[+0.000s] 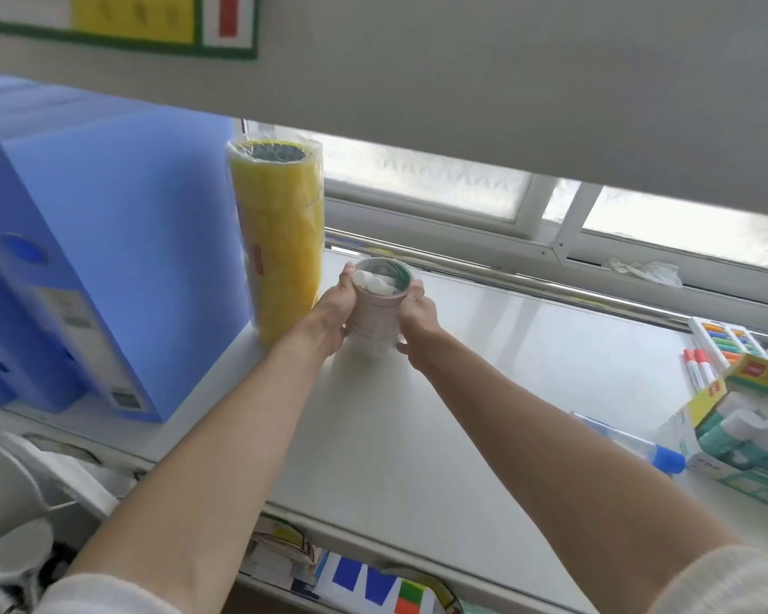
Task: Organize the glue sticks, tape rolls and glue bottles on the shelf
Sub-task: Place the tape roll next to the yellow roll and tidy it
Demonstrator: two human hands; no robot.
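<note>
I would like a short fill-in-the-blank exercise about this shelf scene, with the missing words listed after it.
1. Both hands, the left hand and the right hand, hold one ____.
2. The wrapped stack of tape rolls is ____ in colour.
3. That stack stands between the cup and the ____ file boxes.

Missing words: cup; yellow; blue

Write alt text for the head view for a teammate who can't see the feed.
Both hands, left hand and right hand, grip a cup of white-capped items on a white shelf, beside a wrapped stack of yellow tape rolls and blue file boxes. Boxed glue sticks sit at far right.
</note>
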